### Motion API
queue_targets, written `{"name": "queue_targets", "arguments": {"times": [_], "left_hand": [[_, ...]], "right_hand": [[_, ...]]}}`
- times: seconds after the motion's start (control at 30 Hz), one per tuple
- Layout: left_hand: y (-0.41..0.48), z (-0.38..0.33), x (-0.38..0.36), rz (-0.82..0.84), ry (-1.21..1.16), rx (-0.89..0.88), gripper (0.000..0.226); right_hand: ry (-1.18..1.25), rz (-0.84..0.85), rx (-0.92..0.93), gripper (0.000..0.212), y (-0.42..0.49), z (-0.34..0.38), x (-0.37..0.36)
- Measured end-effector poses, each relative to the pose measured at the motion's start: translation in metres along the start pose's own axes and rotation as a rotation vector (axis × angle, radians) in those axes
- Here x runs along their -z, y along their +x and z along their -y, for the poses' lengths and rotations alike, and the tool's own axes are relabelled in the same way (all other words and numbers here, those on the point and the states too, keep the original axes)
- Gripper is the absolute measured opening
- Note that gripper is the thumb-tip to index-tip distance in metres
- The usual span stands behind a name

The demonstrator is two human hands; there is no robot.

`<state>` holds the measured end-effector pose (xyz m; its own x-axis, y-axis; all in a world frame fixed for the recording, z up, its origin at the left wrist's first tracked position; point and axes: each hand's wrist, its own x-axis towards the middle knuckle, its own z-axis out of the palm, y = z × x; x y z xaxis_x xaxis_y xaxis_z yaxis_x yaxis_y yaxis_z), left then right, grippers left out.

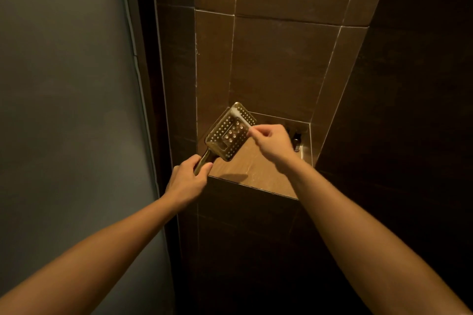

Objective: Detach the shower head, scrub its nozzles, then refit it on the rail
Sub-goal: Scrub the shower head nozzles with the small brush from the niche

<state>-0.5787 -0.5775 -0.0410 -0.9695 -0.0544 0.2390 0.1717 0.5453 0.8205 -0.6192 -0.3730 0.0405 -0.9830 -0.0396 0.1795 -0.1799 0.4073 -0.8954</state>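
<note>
A square, gold-coloured shower head (226, 135) faces up towards me, its nozzle face dotted with pale nubs. My left hand (188, 181) grips its handle from below at the lower left. My right hand (272, 144) pinches a small pale brush (243, 120) whose head lies across the upper part of the nozzle face, where white foam shows. The brush is mostly hidden by my fingers. The rail is not in view.
A tiled niche ledge (256, 174) lies just under the shower head. A small dark object (297, 142) stands at the niche's back right corner. Brown tiled walls rise behind and to the right; a grey frosted panel (64, 110) fills the left.
</note>
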Motion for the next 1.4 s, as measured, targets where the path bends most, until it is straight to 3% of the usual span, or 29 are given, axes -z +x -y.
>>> {"name": "queue_targets", "arguments": {"times": [0.07, 0.23, 0.43, 0.57, 0.9, 1.17, 1.4], "left_hand": [[0.003, -0.002, 0.0, -0.008, 0.016, -0.007, 0.017], [0.005, -0.002, -0.001, -0.048, 0.069, -0.001, 0.018], [0.002, 0.001, 0.0, -0.013, 0.066, -0.01, 0.014], [0.009, -0.007, -0.001, -0.022, 0.047, 0.01, 0.015], [0.015, -0.017, -0.002, -0.06, 0.047, 0.015, 0.02], [0.021, -0.007, 0.021, -0.091, -0.038, 0.089, 0.024], [0.015, -0.015, 0.0, 0.018, 0.032, 0.022, 0.017]], "right_hand": [[0.01, -0.019, 0.011, 0.02, 0.001, 0.002, 0.002], [-0.115, 0.14, 0.034, 0.019, -0.028, -0.022, -0.041], [0.013, -0.015, -0.013, 0.02, -0.006, -0.002, 0.005], [0.057, 0.085, 0.001, 0.02, -0.021, -0.008, -0.022], [0.065, 0.059, 0.049, 0.023, -0.029, -0.006, -0.037], [-0.013, 0.057, -0.204, 0.019, -0.051, -0.074, -0.008], [-0.009, 0.095, 0.087, 0.021, -0.026, -0.01, -0.029]]}}
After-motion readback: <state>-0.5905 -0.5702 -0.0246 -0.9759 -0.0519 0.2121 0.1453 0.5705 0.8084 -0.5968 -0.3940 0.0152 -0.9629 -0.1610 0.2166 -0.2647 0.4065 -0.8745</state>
